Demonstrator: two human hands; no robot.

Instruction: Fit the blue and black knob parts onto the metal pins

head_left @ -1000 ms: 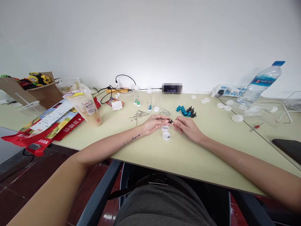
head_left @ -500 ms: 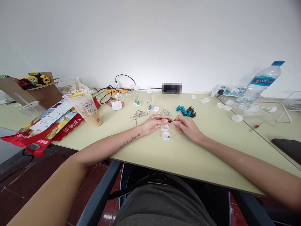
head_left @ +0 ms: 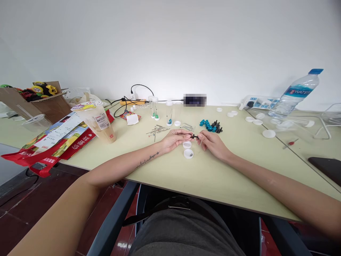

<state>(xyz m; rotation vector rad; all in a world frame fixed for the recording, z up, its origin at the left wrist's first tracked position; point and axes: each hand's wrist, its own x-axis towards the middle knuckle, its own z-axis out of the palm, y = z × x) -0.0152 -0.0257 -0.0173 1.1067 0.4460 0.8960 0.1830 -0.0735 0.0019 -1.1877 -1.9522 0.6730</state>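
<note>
Two round white plastic caps (head_left: 188, 153) lie on the pale-green surface (head_left: 173, 174), just nearer than a slim black part (head_left: 195, 137); small blue pieces (head_left: 209, 125) lie farther, to its right; a clear plastic cup (head_left: 108, 136) left.

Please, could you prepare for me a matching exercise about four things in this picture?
1. Left hand and right hand
2. Blue pieces
3. Water bottle
4. Red bag

A. topped by a blue cap
B. partly over the table's edge
C. pinching a small black piece
D. beside other black pieces

Pairs: 1-C, 2-D, 3-A, 4-B
</note>
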